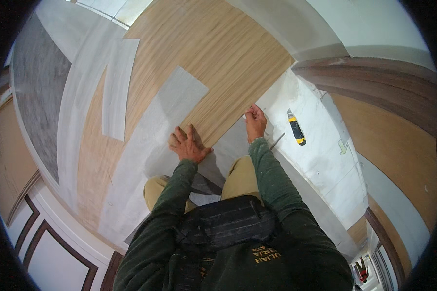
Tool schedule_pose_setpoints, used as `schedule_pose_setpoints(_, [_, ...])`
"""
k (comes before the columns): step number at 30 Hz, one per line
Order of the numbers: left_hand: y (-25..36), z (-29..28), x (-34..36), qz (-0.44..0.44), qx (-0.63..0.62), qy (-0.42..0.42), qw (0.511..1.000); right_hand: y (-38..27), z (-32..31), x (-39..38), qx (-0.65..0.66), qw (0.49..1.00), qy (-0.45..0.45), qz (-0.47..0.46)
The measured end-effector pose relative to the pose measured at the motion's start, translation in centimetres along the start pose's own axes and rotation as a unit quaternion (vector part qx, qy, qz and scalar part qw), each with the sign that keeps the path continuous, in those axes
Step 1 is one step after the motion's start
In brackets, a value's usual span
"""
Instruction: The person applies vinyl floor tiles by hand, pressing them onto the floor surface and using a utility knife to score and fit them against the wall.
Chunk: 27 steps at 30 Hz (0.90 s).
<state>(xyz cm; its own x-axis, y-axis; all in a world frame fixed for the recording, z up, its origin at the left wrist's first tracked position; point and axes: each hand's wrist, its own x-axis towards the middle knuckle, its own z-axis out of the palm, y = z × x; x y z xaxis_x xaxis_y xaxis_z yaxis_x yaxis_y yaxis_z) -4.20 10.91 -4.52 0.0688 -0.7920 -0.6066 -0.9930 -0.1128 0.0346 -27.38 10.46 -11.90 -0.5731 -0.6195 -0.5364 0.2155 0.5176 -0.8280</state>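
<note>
My left hand point(188, 145) lies with fingers spread, pressing down where a grey plank point(172, 99) meets the wood-look floor planks point(223, 63). My right hand point(255, 122) is closed, fingertips pinched together at the outer edge of the wood-look planks. What sits between those fingertips is too small to make out. Right of that hand, a yellow and black utility knife point(296, 128) rests on the pale floor, blade end pointing away from me. A thin dark rod point(277, 140) lies beside my right wrist.
A loose pale grey strip point(119, 89) lies across the planks at left. Dark brown trim point(369, 87) runs along the wall base at far right. A white panelled door point(58, 257) stands at lower left. Far off at lower right, a person point(361, 270) is visible.
</note>
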Motion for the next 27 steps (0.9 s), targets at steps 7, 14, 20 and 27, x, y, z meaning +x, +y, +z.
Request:
schedule_pose_setpoints(7, [0.3,0.6,0.0,0.022,-0.013,0.032,0.999,0.5,-0.3,0.0,0.017,1.0,0.0,-0.012])
schedule_pose_setpoints(14, [-0.5,0.9,0.2,0.029,-0.019,0.013,0.999,-0.1,0.2,-0.3,-0.007,1.0,0.02,-0.019])
schedule_pose_setpoints(20, [0.7,0.7,0.1,0.036,-0.023,0.023,0.999,0.3,-0.4,0.3,-0.03,0.997,0.052,-0.043])
schedule_pose_setpoints(27, [-0.5,0.3,0.0,0.062,0.006,0.051,0.997,-1.4,0.3,-0.3,0.067,0.997,0.027,0.022])
